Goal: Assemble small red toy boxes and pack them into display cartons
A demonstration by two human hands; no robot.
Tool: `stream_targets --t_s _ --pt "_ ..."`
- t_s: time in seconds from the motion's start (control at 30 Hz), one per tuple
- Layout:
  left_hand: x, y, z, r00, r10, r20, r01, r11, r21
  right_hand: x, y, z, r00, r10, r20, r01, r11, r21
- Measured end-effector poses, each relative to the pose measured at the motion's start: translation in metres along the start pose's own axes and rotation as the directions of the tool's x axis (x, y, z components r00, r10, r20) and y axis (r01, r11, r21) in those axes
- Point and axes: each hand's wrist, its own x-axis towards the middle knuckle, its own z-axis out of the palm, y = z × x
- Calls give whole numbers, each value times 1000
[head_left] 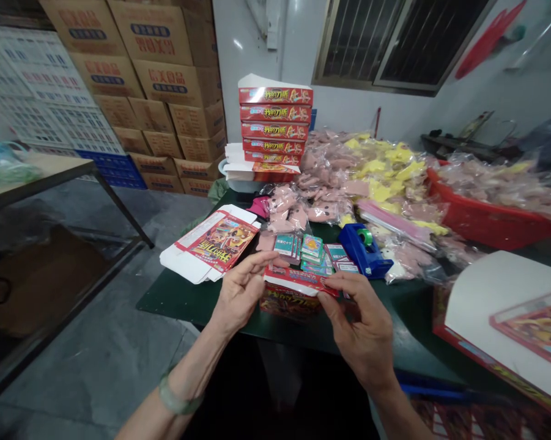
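A small red printed cardboard box (291, 300) stands at the table's near edge, between my hands. My left hand (242, 290) is at its left end, fingers reaching over the top edge and touching it. At the right end, my right hand (360, 315) pinches the corner of the box's white-edged flap between thumb and fingers. Just behind the box lie small stacks of printed cards (288, 246) and a blue tape dispenser (364, 252) with a green roll. To the left, a flattened red and white carton (215, 241) rests on the table.
Stacked red boxes (275, 113) rise at the back. Bagged pink and yellow pieces (380, 168) are heaped behind the cards, with a red basin (490, 214) of more bags at right. An open display box (509, 330) sits at near right. Brown cartons (160, 79) line the wall.
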Motion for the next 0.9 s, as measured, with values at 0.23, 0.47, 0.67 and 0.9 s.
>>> stream_targets --t_s 0.23,0.47,0.67,0.9 --pt "9 35 -9 981 -54 187 -33 902 431 1 -5 -1 999 -30 9 31 999 -42" --pt "30 47 -18 909 -24 416 -217 826 520 0 -8 -3 997 -72 -13 71 991 -110" --pt "26 32 -17 953 19 302 -157 884 440 5 -10 -7 997 -76 26 78 989 -124" --pt "22 28 -10 981 32 192 -94 941 326 11 -15 -9 999 -29 43 32 997 -67"
